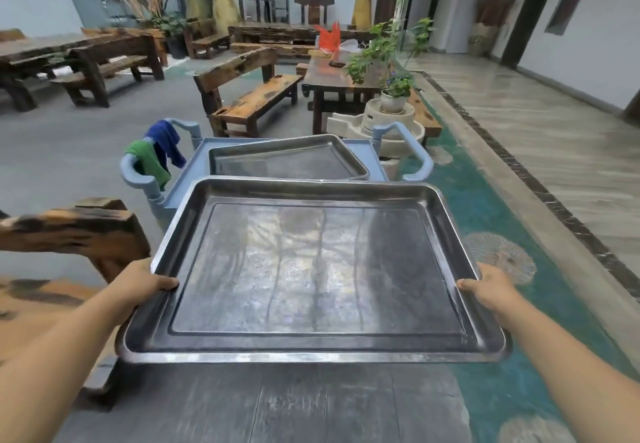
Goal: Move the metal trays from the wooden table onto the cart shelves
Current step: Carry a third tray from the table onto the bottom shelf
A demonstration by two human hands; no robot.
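Near tray (311, 269), unshelved, is being pinched at its side rims by left hand (145, 283) and right hand (491, 286); far tray (287, 162), beyond the fingers, is lying on cart (362, 153).

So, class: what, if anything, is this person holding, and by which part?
A large metal tray, held by both hands: the left hand grips its left side rim and the right hand its right side rim, thumbs hooked over the edge.
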